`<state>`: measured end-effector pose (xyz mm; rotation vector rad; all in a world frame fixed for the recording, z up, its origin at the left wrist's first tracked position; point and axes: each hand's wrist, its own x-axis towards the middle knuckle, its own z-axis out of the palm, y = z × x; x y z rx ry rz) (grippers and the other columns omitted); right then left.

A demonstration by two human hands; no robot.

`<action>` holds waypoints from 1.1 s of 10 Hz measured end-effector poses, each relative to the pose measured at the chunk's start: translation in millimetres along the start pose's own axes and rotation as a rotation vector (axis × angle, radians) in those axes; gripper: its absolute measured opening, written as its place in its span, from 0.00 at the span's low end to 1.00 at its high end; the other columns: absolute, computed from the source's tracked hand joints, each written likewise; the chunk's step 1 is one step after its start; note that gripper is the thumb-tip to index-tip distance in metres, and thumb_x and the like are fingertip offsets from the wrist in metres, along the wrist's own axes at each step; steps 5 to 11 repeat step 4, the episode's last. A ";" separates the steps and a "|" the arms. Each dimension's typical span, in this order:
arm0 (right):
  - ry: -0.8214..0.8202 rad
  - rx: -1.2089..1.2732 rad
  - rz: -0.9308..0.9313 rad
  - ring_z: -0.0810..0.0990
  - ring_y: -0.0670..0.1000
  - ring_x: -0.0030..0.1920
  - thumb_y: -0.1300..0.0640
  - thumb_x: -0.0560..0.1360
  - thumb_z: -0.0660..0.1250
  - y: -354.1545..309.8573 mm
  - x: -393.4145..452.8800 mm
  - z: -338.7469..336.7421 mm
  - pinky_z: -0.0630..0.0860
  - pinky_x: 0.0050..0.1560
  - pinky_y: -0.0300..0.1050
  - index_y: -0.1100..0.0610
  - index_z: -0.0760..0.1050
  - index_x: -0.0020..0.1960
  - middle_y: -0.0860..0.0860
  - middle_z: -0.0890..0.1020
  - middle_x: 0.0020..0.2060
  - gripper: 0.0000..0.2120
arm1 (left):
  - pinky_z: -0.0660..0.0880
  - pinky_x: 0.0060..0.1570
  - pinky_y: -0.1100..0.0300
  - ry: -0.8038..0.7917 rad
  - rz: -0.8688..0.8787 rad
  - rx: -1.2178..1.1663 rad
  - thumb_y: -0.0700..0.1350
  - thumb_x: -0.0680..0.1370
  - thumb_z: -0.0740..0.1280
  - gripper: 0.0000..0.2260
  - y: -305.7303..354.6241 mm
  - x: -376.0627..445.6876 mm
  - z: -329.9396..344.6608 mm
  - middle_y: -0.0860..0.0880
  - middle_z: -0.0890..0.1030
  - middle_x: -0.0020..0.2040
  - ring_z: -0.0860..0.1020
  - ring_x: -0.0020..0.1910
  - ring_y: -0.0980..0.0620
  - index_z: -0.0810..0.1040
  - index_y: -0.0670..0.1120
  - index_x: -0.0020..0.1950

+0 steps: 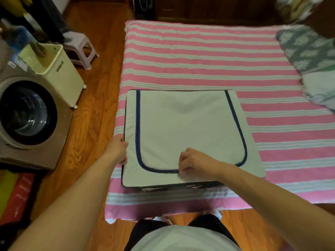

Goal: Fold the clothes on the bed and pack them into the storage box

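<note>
Near edge of the bed [199, 57]: storage box [181, 127] sits lid-down. Left hand [117, 148] grips its left edge; right hand [194, 163] pinches the zipper [155, 170] at the near seam. Closing or opening, cannot tell; next, run the pull along the track.

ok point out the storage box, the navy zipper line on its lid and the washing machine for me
storage box [190, 124]: head view, middle of its white lid.
navy zipper line [138, 124]: head view, left straight run of the trim.
washing machine [27, 113]: head view, glass of its round door.
</note>
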<state>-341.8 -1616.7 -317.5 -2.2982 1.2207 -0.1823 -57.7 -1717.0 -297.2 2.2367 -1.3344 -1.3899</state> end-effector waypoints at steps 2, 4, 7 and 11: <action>-0.153 -0.007 0.255 0.76 0.41 0.45 0.47 0.74 0.66 11.2 -30.7 -29.4 0.73 0.50 0.35 0.43 0.83 0.43 0.39 0.78 0.45 0.07 | 0.75 0.32 0.55 0.057 0.025 0.092 0.40 0.85 0.59 0.08 3.2 -12.0 -2.4 0.40 0.75 0.47 0.74 0.39 0.44 0.72 0.41 0.63; -0.077 0.214 0.465 0.78 0.49 0.58 0.61 0.78 0.70 2.0 -37.2 -58.1 0.74 0.57 0.41 0.50 0.72 0.71 0.49 0.78 0.62 0.23 | 0.79 0.53 0.51 0.176 0.365 0.418 0.46 0.84 0.61 0.15 44.2 -68.0 15.1 0.43 0.77 0.62 0.79 0.56 0.42 0.69 0.45 0.71; -0.077 0.214 0.465 0.78 0.49 0.58 0.61 0.78 0.70 2.0 -37.2 -58.1 0.74 0.57 0.41 0.50 0.72 0.71 0.49 0.78 0.62 0.23 | 0.79 0.53 0.51 0.176 0.365 0.418 0.46 0.84 0.61 0.15 44.2 -68.0 15.1 0.43 0.77 0.62 0.79 0.56 0.42 0.69 0.45 0.71; -0.077 0.214 0.465 0.78 0.49 0.58 0.61 0.78 0.70 2.0 -37.2 -58.1 0.74 0.57 0.41 0.50 0.72 0.71 0.49 0.78 0.62 0.23 | 0.79 0.53 0.51 0.176 0.365 0.418 0.46 0.84 0.61 0.15 44.2 -68.0 15.1 0.43 0.77 0.62 0.79 0.56 0.42 0.69 0.45 0.71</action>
